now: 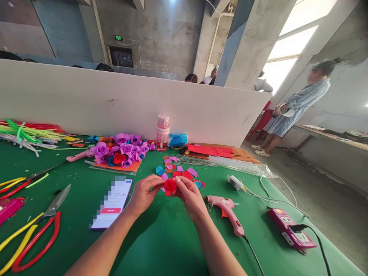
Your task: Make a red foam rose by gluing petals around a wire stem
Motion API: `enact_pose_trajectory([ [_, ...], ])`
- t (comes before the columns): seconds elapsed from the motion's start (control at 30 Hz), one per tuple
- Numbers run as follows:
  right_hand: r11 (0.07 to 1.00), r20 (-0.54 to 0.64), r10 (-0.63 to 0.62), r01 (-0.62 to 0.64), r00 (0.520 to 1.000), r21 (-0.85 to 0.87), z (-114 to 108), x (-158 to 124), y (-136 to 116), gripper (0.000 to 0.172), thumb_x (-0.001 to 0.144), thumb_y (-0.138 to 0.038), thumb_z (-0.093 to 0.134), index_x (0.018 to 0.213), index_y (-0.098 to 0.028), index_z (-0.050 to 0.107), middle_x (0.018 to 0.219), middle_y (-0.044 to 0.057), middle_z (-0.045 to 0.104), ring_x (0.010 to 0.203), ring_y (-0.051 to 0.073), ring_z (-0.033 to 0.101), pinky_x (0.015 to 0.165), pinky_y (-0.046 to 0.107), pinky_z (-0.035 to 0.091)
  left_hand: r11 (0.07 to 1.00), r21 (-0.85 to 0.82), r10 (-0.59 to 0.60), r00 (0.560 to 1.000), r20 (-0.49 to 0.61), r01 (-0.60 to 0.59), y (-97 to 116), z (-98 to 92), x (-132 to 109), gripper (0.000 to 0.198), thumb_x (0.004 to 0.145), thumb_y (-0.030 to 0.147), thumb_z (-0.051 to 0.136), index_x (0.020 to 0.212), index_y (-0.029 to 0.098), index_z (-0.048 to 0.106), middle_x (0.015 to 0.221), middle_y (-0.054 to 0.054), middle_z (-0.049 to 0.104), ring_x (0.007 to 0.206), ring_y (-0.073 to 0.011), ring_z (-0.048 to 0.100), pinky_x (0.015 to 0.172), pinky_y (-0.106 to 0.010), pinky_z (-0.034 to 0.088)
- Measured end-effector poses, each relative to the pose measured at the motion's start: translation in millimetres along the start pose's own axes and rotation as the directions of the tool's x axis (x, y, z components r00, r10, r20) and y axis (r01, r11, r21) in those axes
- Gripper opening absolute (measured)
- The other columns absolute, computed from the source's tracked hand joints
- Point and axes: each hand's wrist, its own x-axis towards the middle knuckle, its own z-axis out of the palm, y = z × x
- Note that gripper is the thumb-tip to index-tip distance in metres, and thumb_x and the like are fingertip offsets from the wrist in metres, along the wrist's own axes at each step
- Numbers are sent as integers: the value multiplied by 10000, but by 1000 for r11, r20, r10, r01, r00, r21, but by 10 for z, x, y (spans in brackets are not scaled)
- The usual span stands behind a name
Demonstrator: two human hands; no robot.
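A red paper rose (169,186) is held up between my two hands, over the green table (161,245). My left hand (146,193) pinches its left edge with thumb and forefinger. On the other side, the fingers of my right hand (189,195) close on its right edge. Loose petals in red, purple and blue (186,175) lie just behind the flower. To the right of my right hand rests a pink hot glue gun (225,209) on its side, its cord running to the front. Left of my left hand lies a phone (113,203) with a lit screen.
Finished purple roses (125,147) are heaped at the back left. Scissors (43,226) and pipe cleaners (28,132) lie at left. A pink bottle (163,132) stands before the white partition (115,99). A power strip (290,230) and charger (236,183) sit at right; a person (301,103) stands beyond.
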Motion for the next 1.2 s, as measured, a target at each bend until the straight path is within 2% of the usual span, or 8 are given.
enact_pose_trajectory([
  [0.2,1000,-42,-11,10,999,-23,-22,8,4,337,731,-481,704,637,-173,602,536,-34,548,499,85,472,553,221,393,999,40,-2,999,44,0,38,-7,-4,193,870,218,552,922,222,738,889,-62,723,809,-158,669,735,-247,524],
  [0.33,1000,-39,-6,7,999,11,-30,12,0,380,761,-527,653,627,-176,599,539,-27,540,503,95,466,538,229,395,999,-23,-24,998,63,26,62,-4,4,189,863,232,559,909,223,743,893,-65,728,816,-167,666,742,-261,525],
  [0.43,998,-120,-49,54,992,37,-57,31,-3,352,754,-516,664,658,-180,625,550,-31,521,500,96,454,521,231,391,976,-146,-159,987,10,159,54,-2,13,135,804,280,635,839,210,746,794,-43,726,723,-166,656,680,-261,531],
  [0.57,997,-213,-36,50,976,64,-99,69,21,302,678,-474,741,679,-187,649,537,-42,498,487,92,419,502,229,374,822,-399,-455,890,-32,406,40,-9,33,178,704,345,730,753,174,734,604,-8,677,554,-140,601,585,-267,524],
  [0.7,997,-170,-74,68,983,-39,-45,68,76,282,712,-465,713,764,-188,704,663,-5,601,592,114,506,594,248,423,651,-586,-583,812,21,483,58,12,50,250,624,348,793,754,142,735,644,-31,698,549,-129,597,577,-274,521],
  [0.8,976,-127,-161,139,979,-167,33,46,131,250,753,-426,691,855,-199,710,808,24,668,711,144,570,676,268,448,582,-627,-620,782,69,517,86,59,45,272,593,352,812,747,142,733,671,-35,706,564,-125,601,588,-273,522],
  [0.93,959,-81,-194,171,978,-226,80,28,216,252,738,-380,721,917,-206,690,871,45,686,778,178,612,721,303,480,579,-614,-626,775,87,536,133,118,21,276,578,363,818,707,144,712,639,-10,673,556,-121,584,597,-281,522],
  [1.2,990,-59,-132,128,989,-66,104,25,177,253,701,-369,746,898,-215,707,811,27,696,694,166,616,639,293,495,608,-587,-580,804,133,535,194,177,-2,270,615,399,791,690,154,705,592,11,622,542,-115,554,554,-254,487],
])
